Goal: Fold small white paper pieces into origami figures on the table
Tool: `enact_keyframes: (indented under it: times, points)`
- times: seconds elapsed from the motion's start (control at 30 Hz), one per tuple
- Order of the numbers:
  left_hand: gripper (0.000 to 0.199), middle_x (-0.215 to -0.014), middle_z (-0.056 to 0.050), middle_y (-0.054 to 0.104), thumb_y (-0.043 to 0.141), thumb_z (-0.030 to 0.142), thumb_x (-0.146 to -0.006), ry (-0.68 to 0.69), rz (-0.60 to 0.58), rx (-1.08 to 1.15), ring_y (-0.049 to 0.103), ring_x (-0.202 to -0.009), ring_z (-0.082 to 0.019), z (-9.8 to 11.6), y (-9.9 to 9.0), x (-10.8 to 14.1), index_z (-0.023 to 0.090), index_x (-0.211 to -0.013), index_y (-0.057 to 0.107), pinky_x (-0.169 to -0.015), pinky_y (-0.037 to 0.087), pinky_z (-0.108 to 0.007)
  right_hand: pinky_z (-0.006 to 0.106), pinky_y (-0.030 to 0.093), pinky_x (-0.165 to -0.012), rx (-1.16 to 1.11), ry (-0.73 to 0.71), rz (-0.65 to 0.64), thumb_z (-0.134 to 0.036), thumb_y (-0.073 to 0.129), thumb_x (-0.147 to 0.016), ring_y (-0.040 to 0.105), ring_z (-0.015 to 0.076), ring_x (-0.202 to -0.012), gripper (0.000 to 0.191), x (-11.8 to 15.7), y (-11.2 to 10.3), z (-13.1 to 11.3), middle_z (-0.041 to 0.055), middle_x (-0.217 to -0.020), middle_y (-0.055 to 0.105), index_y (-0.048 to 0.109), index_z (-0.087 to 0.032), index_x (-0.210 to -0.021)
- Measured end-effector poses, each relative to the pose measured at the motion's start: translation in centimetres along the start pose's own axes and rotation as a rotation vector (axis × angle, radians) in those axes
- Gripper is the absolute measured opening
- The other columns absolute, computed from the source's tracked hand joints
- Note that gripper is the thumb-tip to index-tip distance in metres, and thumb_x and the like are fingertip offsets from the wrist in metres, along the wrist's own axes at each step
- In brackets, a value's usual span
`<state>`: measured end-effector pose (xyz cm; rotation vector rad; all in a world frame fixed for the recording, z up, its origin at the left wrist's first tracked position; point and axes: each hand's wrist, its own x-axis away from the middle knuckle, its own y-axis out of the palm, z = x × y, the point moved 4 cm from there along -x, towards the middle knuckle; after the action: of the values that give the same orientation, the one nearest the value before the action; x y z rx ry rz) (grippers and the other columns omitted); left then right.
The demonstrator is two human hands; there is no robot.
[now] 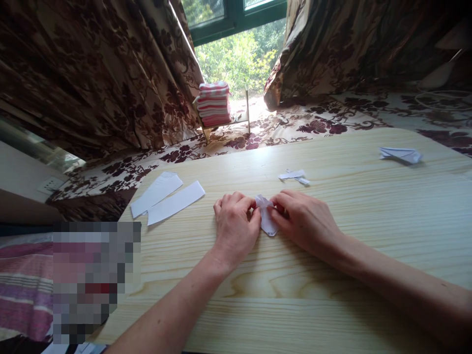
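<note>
Between my two hands, just over the middle of the wooden table, is a small piece of folded white paper (268, 223). My left hand (236, 221) pinches its left edge between thumb and forefinger. On the other side, my right hand (304, 216) grips the right edge, also with thumb and fingers. The paper's lower end is rounded, with small dark marks along it, and its upper end looks crumpled. My fingertips cover part of both edges.
Several white paper strips (176, 202) lie at the table's left. Small paper scraps (294, 175) sit beyond my right hand. A folded paper piece (400, 155) rests at the far right. Behind the table (332, 305), a low stand holds folded pink-and-white cloths (214, 103).
</note>
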<state>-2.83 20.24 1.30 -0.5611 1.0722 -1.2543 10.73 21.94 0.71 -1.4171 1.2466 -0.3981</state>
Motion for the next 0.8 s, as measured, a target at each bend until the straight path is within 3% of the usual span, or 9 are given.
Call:
enact_keyframes:
  times: [0.27,0.43,0.8]
  points:
    - [0.01,-0.083,-0.001,0.063,0.059,0.019,-0.084,0.111,-0.017,-0.087,0.054,-0.088,-0.02,0.4,-0.6,0.6,0.021,-0.077,0.066,-0.094,0.032,-0.045,0.025,0.031,-0.056,-0.042,-0.007,-0.018,-0.023,0.055,-0.084,0.054,0.0157,-0.063,0.012,0.1,0.0,0.1,0.001,-0.073,0.062,0.06,-0.018,-0.074]
    - [0.008,-0.084,-0.001,0.064,0.062,0.02,-0.082,0.144,0.044,-0.054,0.055,-0.089,-0.02,0.3,-1.3,0.8,0.022,-0.087,0.068,-0.099,0.029,-0.047,0.025,0.029,-0.054,-0.042,0.007,-0.006,-0.02,0.058,-0.078,0.05,0.0144,-0.059,0.01,0.1,0.0,0.1,-0.0004,-0.067,0.058,0.055,-0.018,-0.069]
    - [0.017,-0.083,-0.002,0.064,0.055,0.019,-0.085,0.323,0.008,-0.189,0.054,-0.086,-0.019,0.8,-0.9,0.7,0.02,-0.072,0.066,-0.103,0.025,-0.049,0.025,0.028,-0.054,-0.048,0.007,-0.022,-0.023,0.054,-0.081,0.05,0.0149,-0.06,0.018,0.1,-0.1,0.1,0.0003,-0.066,0.057,0.052,-0.019,-0.064]
